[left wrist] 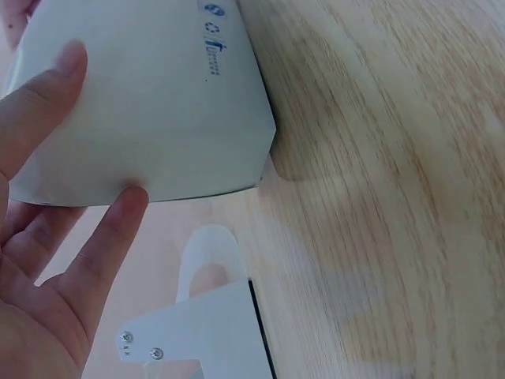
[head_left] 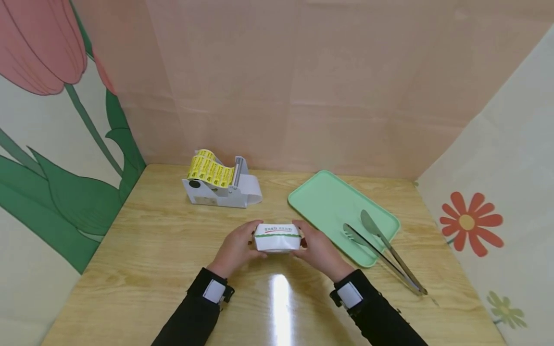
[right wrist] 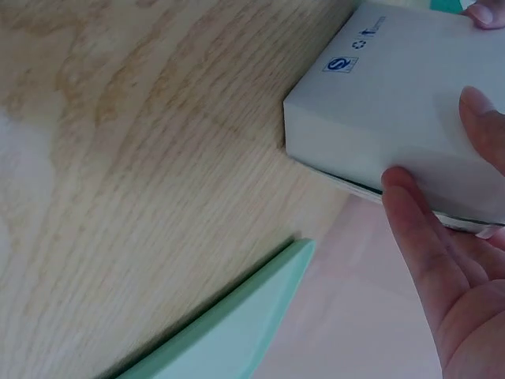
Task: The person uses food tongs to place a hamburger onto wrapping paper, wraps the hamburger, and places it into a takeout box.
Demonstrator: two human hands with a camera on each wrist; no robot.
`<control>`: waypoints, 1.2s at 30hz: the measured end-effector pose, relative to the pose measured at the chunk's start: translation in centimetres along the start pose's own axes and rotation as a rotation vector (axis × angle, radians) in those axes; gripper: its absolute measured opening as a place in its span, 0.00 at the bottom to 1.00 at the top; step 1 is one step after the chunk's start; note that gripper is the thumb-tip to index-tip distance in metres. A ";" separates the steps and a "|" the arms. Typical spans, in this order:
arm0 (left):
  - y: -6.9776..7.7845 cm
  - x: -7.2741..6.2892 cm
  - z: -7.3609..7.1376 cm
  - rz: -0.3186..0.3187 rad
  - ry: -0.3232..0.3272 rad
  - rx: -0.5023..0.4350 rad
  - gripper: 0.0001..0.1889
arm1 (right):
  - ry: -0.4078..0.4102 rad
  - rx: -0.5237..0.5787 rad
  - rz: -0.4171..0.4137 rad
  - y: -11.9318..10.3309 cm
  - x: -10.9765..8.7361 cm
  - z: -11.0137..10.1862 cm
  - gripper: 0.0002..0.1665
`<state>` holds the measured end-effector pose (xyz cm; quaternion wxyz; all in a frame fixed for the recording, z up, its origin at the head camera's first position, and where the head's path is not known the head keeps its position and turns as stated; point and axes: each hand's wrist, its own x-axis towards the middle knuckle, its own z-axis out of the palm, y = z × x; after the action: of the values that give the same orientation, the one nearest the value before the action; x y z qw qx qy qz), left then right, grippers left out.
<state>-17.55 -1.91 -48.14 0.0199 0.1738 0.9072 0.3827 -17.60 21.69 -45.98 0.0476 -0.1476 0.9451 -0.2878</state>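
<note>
A small white paper food box (head_left: 277, 238) with a green stripe and printed lettering is held between the two hands, near the middle of the table. The left hand (head_left: 237, 246) grips its left end, thumb on one face and fingers at the edge. At the opposite end, the right hand (head_left: 319, 247) grips it the same way. Blue printed marks show on a face of the box (left wrist: 150, 103) in the left wrist view and on the box (right wrist: 379, 103) in the right wrist view. Whether the box touches the table cannot be told.
A label dispenser (head_left: 229, 196) with a roll of yellow labels (head_left: 211, 169) stands behind the left hand. To the right lies a mint-green tray (head_left: 326, 202), with metal tongs (head_left: 391, 254) resting across its edge onto the wooden table (head_left: 143, 269). Printed cloth walls surround the table.
</note>
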 end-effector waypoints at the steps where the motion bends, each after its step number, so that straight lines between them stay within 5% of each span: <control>1: 0.0 0.0 0.0 0.004 0.009 0.000 0.46 | 0.003 -0.005 0.002 0.0 0.0 0.0 0.49; 8: -0.3 -0.2 0.6 -0.004 0.091 -0.034 0.48 | 0.035 0.022 0.004 0.4 -0.2 0.7 0.50; 12: -0.7 -0.3 0.8 -0.030 0.046 -0.174 0.50 | 0.045 0.061 0.026 0.6 -0.2 1.0 0.50; 15: -0.9 -0.3 0.7 -0.039 0.031 -0.298 0.43 | 0.053 0.075 0.032 0.7 -0.2 1.0 0.50; 19: -1.0 -0.3 0.6 -0.076 0.082 -0.443 0.30 | 0.057 0.093 0.035 0.8 -0.2 1.0 0.50; 23: -0.6 -0.2 0.8 -0.143 0.127 -0.528 0.28 | 0.050 0.095 0.042 0.7 -0.2 0.9 0.50; 27: 0.2 -0.2 0.7 -0.128 0.107 -0.422 0.31 | 0.051 0.080 0.029 0.4 -0.2 0.8 0.50; 32: 1.0 -0.4 0.3 0.000 0.052 -0.192 0.33 | 0.057 0.050 0.003 0.2 -0.3 0.8 0.49; 36: 0.5 -0.4 0.2 -0.005 0.056 -0.195 0.30 | 0.043 0.057 0.019 0.1 -0.3 0.8 0.49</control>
<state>-17.04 -1.62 -47.98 0.0124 0.1579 0.8662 0.4739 -17.18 21.46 -46.68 0.0340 -0.1307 0.9386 -0.3175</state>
